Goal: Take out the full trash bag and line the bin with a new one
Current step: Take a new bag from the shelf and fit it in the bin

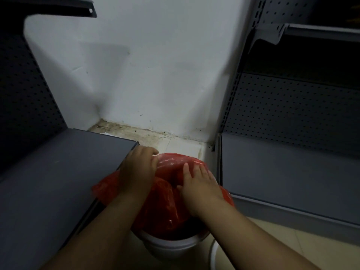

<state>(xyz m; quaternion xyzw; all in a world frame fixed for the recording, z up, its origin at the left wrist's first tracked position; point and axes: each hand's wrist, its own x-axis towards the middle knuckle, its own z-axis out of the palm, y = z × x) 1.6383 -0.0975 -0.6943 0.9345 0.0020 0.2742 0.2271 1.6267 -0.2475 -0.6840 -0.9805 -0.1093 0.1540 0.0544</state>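
A white round bin stands on the floor between two grey shelf units, close to the wall corner. A red plastic trash bag sits in it and spills over the rim on the left and right. My left hand grips the bag's far left edge, fingers curled over the plastic. My right hand lies flat on the bag's right side with straight, spread fingers pressing the plastic. The bag's inside is dark and I cannot see what it holds.
A grey metal shelf runs along the left, touching the bag. Another grey shelf with perforated back panels stands on the right. A white wall is behind, with dirty floor tiles at its foot. A white curved object sits beside the bin.
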